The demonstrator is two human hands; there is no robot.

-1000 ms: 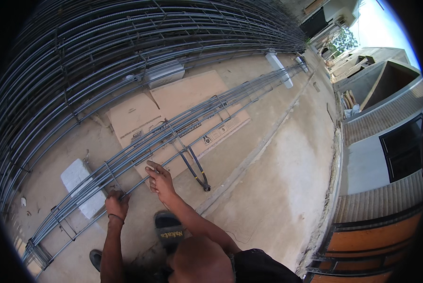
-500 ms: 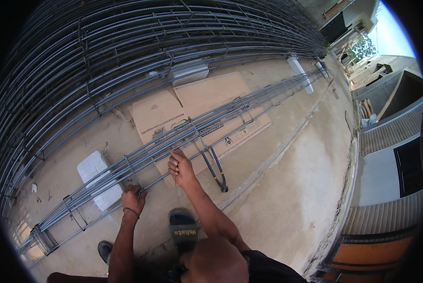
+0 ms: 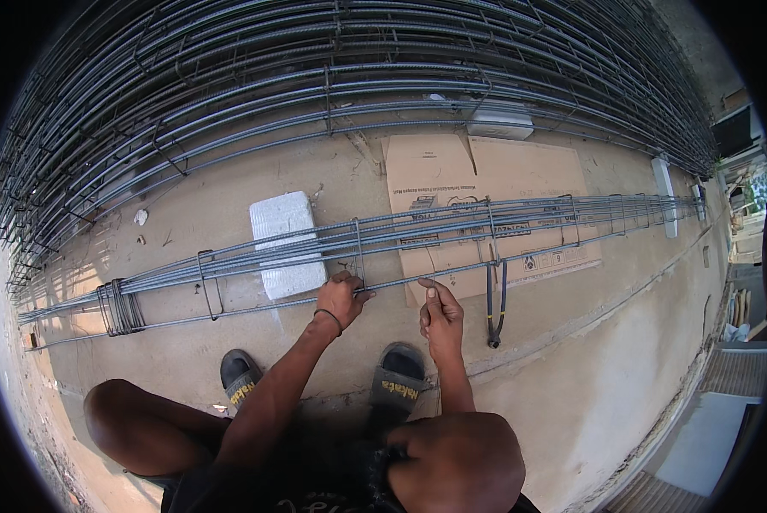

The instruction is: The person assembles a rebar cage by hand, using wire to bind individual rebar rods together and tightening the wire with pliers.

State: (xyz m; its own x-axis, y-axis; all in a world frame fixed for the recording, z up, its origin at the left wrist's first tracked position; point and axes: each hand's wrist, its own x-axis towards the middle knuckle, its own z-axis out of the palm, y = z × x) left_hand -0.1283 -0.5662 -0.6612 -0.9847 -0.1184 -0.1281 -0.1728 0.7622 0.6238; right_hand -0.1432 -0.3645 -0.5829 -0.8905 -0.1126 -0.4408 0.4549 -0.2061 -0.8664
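My left hand (image 3: 340, 297) is closed on the near steel bar of a long, narrow rebar bundle (image 3: 272, 250), where a square stirrup (image 3: 358, 252) meets that bar. A dark band circles the wrist. Just right of it, my right hand (image 3: 441, 321) sits on the near side of the bar, thumb and forefinger pinched together on what looks like a thin wire, hard to make out here. Beyond that hand, pincers (image 3: 496, 308) with dark handles and yellow marks lie against the near bar, their head toward me. More stirrups (image 3: 123, 306) are bunched around the bars at the left end.
A white foam block (image 3: 286, 278) and flattened cardboard (image 3: 528, 167) lie beneath the bundle. Stacked rebar cages (image 3: 332, 51) fill the far side. A white support (image 3: 664, 192) props the right end. My sandalled feet (image 3: 400, 369) stand on the concrete floor close to the bundle.
The view has turned and shifted, so the bundle lies more level. My right hand has drawn back from the bars toward me. My left hand stays by the stirrup on the near bar.
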